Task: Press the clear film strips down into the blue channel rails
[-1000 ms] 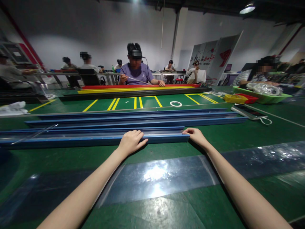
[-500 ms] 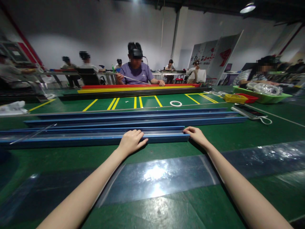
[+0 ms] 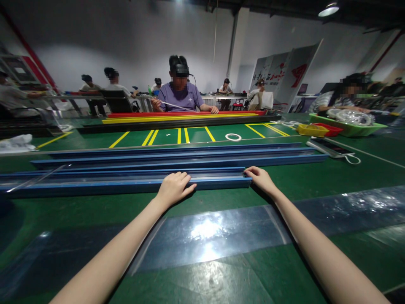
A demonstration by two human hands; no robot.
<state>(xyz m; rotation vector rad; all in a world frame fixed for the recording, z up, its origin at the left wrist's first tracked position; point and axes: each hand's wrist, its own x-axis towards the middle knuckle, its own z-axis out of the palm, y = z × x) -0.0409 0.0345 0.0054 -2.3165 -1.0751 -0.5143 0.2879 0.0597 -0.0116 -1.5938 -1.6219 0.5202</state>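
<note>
A long blue channel profile [image 3: 218, 184] lies across the green table in front of me. My left hand [image 3: 175, 188] is closed over its near wall, fingers inside the channel and thumb along the outer side. At the channel's right end, my right hand [image 3: 259, 178] pinches with thumb and forefinger; the fingertips are partly hidden at the end opening. A clear plastic strip [image 3: 38, 180] runs slantwise over the left part of the channel. Whether it reaches along the channel to my right hand, I cannot tell.
More blue channels [image 3: 284, 158] lie just beyond. Nearer me is a wide clear plastic sheet [image 3: 177, 240]. A phone [image 3: 332, 146], a tape ring [image 3: 233, 137] and a green tray [image 3: 360, 131] stand farther off. Across the table sits a co-worker [image 3: 182, 95] behind red, yellow and black profiles.
The slanting part of the clear strip has shifted a little to the left. Both my hands and the blue channel stay in place. The co-worker's raised hand has moved slightly.
</note>
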